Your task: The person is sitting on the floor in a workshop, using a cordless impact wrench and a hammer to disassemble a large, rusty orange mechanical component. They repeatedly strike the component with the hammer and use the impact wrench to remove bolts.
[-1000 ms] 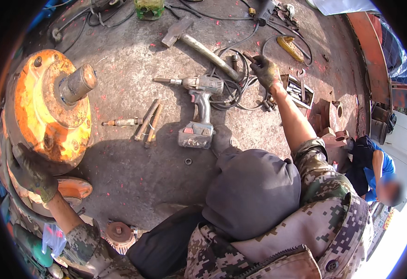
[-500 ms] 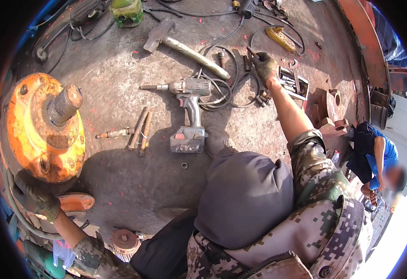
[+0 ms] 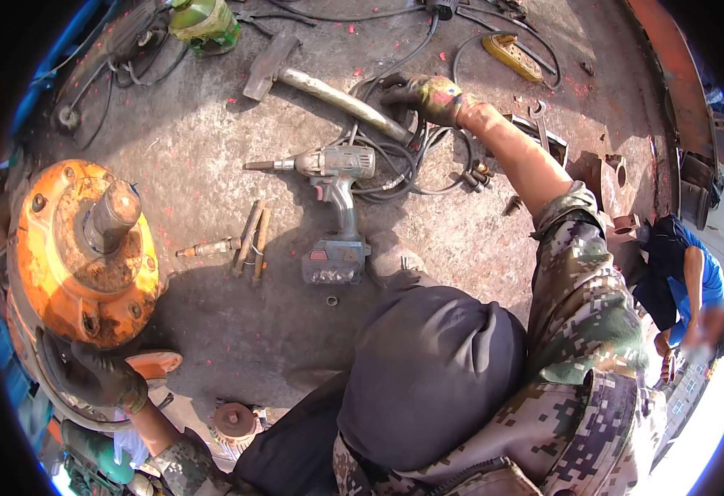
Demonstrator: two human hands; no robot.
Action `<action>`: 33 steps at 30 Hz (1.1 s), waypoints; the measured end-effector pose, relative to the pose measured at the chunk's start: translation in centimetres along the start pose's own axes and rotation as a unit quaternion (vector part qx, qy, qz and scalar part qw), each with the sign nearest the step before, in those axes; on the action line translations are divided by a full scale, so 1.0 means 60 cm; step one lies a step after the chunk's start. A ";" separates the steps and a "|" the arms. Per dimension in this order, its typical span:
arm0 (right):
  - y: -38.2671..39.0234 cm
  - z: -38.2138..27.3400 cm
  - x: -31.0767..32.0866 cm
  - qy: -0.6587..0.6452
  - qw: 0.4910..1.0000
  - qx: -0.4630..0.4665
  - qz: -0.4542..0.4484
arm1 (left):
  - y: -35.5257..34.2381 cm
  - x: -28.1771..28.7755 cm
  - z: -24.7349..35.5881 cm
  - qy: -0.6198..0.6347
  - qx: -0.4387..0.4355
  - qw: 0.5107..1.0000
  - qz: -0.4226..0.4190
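My gloved right hand [image 3: 424, 95] reaches over the far middle, beside the wooden handle of a sledgehammer [image 3: 341, 101]. Its fingers curl downward; what they hold is hidden. Black cable [image 3: 412, 178] loops just below that hand. My gloved left hand [image 3: 106, 376] is low at the left, against the shadowed lower side of an orange hub with a thick, rusty shaft [image 3: 48, 240]; its fingers are dark and hard to make out. Between the hands lies a cordless impact wrench [image 3: 341, 186] with a long bit. To its left are two rusty rods [image 3: 250, 240] and a small metal fitting [image 3: 205, 247].
An open-end wrench [image 3: 540, 124] lies on a socket box [image 3: 556, 145] at the right. Beyond it sits a yellow power strip [image 3: 512, 56]. A green container [image 3: 205, 26] and an angle grinder [image 3: 135, 33] stand far left. A person in blue [image 3: 693, 281] crouches at the right.
My right hand has moved left from beside the socket box to the hammer handle; the rod that stuck out of it no longer shows. My left hand stays by the orange hub. The view shifted slightly.
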State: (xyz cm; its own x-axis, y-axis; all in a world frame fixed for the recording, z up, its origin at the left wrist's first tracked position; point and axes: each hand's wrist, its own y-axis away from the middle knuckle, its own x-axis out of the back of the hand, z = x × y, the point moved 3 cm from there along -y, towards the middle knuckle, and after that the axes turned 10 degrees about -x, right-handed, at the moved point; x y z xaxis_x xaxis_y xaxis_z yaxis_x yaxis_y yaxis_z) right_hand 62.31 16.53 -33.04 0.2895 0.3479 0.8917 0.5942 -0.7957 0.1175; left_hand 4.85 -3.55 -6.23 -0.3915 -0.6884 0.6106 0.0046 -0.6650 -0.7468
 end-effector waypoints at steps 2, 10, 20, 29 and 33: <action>0.003 0.019 -0.010 0.064 0.996 0.067 0.012 | 0.010 -0.063 0.074 -0.009 -0.053 0.990 -0.127; 0.025 -0.122 0.082 -0.388 0.866 -0.311 -0.058 | 0.121 -0.309 0.249 0.488 0.359 0.742 -0.289; 0.048 -0.324 0.001 -0.594 0.770 -0.157 -0.170 | 0.170 -0.388 0.323 0.612 0.620 0.461 -0.166; 0.023 -0.343 -0.030 -0.540 0.805 -0.201 -0.139 | 0.183 -0.377 0.300 0.622 0.565 0.525 -0.139; 0.025 -0.350 -0.025 -0.553 0.790 -0.223 -0.145 | 0.185 -0.389 0.304 0.625 0.596 0.493 -0.107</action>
State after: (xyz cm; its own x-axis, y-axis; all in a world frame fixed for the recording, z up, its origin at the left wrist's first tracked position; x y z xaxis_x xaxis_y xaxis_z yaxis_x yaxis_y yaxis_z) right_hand 46.99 4.42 -25.04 0.8148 0.5712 -0.0993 0.5040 -0.6131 0.6084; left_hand 30.82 -0.18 -23.96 -0.7586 -0.3448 -0.5529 0.0858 -0.8939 0.4399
